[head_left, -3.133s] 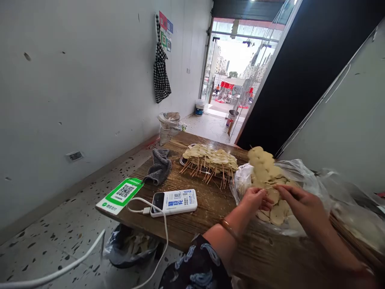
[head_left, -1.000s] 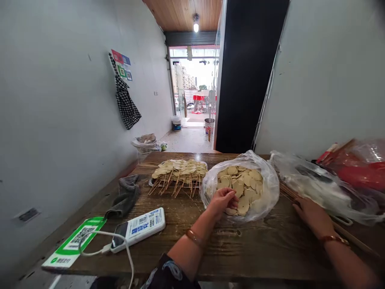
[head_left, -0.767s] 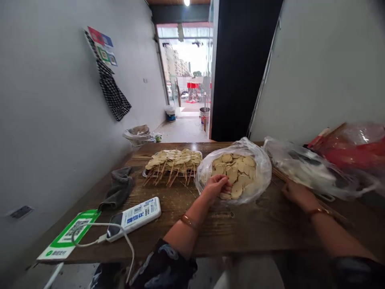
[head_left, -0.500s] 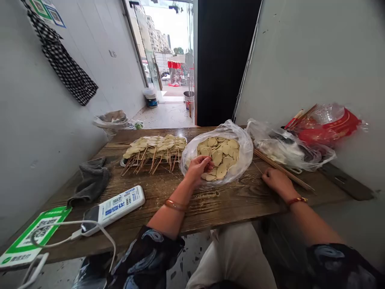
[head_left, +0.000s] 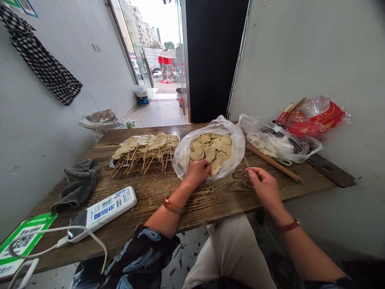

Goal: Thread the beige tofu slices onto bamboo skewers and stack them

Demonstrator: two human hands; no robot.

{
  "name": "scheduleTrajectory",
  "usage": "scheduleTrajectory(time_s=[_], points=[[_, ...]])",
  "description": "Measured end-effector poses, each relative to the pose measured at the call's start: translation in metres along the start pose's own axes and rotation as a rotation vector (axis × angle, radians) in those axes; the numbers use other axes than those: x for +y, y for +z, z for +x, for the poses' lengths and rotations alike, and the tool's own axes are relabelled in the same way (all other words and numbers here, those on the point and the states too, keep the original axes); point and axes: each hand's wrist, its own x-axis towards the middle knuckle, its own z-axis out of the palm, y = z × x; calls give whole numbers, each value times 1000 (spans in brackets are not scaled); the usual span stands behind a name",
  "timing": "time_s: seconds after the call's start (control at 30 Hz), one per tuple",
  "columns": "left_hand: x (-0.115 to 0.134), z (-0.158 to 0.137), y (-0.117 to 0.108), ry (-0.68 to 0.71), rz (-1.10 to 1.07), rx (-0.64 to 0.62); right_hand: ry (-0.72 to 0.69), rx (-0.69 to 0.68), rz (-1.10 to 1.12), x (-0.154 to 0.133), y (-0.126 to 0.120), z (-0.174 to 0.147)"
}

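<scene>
The left hand [head_left: 197, 172] is resting at the near side of an open plastic bag [head_left: 239, 144], its curled fingers lying against the round, pale slices [head_left: 210, 153] that are filling the bag; I cannot tell whether the fingertips are pinching a slice. The right hand [head_left: 266, 186] is hovering above the table [head_left: 228, 200] to the right of the bag, thumb and forefinger pressing together on a thin stick [head_left: 246, 161] that is pointing away from the person. Just beyond this hand, a bundle of sticks [head_left: 273, 162] is lying slantwise on the wood, and a second plastic bag [head_left: 278, 144] is sitting crumpled behind it, with a red package [head_left: 325, 120] standing beside that. To the left of the open bag, skewered slices [head_left: 147, 144] are lying piled on a tray [head_left: 112, 163], their bare stick ends pointing toward the person. Farther left, a dark grey cloth [head_left: 76, 184] is lying bunched near a white power bank [head_left: 110, 208], a white cable [head_left: 93, 233] is curving from it, and a green and white card [head_left: 25, 241] is lying at the table's left end.
</scene>
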Motion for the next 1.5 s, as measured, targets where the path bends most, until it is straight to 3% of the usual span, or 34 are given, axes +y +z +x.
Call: scheduleTrajectory(time_s=[0.13,0.3,0.47,0.7,0.83,1.1,1.27,1.5], points=[[8,-2,7,28,266,-31,-110,-116,3,-16,36,-8],[12,2,13,10,285,-45,-42,-186,72,-5,50,-14],[9,8,17,-13,80,9,16,-204,117,3,49,-18],[2,9,4,-247,-766,57,-50,-250,98,-3,45,-19],[2,5,-7,-297,-1029,65,-108,-314,117,-3,44,-22],[2,2,-10,-350,-1183,-68,-243,-361,70,-1,45,-24],[-3,4,-9,-359,-1140,-25,-279,-388,59,0,46,-23],[-7,4,-8,-263,-1040,8,-293,-407,41,1,46,-23]])
